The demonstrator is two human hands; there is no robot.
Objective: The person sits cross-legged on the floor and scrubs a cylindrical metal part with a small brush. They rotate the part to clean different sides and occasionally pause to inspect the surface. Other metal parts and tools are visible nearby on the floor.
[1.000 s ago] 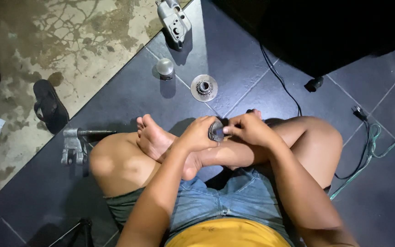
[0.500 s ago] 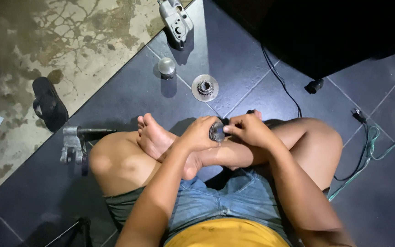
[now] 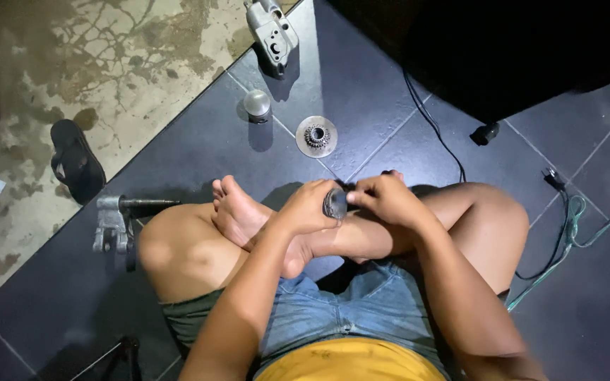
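The floor was dark tile (image 3: 199, 148), meeting stained concrete (image 3: 93, 56) at the far left. Left of the person's crossed legs, a sandal (image 3: 75, 161) lay on the concrete and a metal crank (image 3: 118, 220) on the tile. Beyond the legs sat a cap (image 3: 256, 104), a gear disc (image 3: 316, 136) and a casting (image 3: 271, 27); cables (image 3: 566, 212) trailed right. Over the legs, the left hand (image 3: 308, 208) and right hand (image 3: 387, 199) both clamped their fingers on a small round part (image 3: 335, 203).
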